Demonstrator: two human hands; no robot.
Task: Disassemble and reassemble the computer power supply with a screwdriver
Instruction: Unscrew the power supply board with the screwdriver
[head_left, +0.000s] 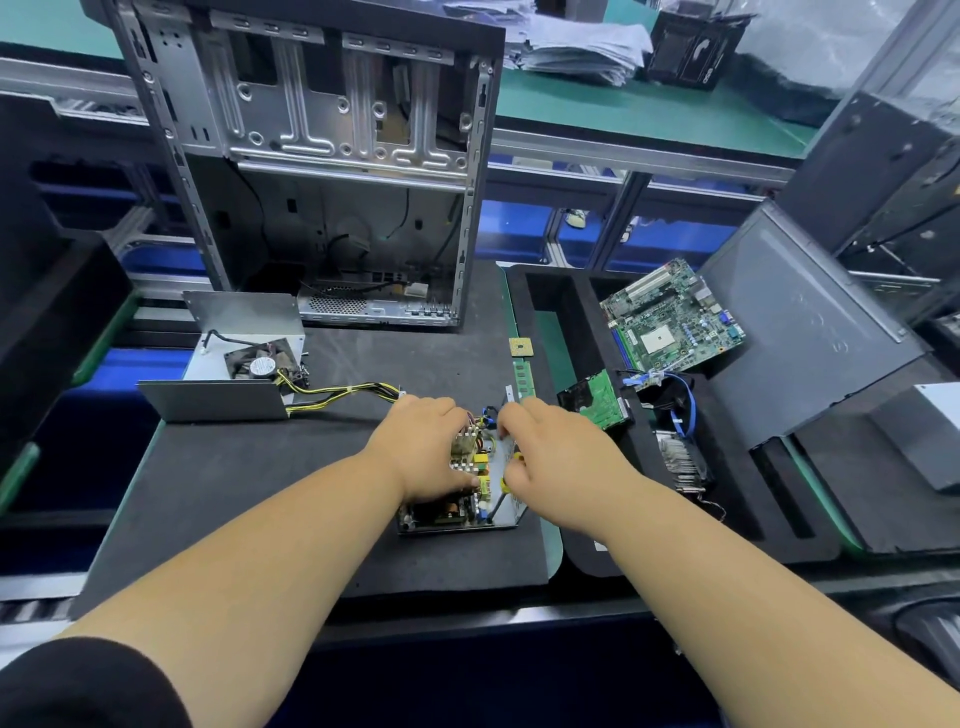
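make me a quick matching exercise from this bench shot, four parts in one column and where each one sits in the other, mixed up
Things:
1. motherboard
2. fan
3. computer case
4. power supply board

Places:
a. standing upright at the back of the mat
b. under both hands
c. in the black foam tray on the right
d. on the grey metal cover at the left

Pairs: 1-c, 2-d, 3-a, 4-b

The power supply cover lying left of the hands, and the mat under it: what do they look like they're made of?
Power supply cover: bare sheet metal by the look, dull grey, thin folded edges. Mat: probably foam, matt black, with a thick soft-looking edge.
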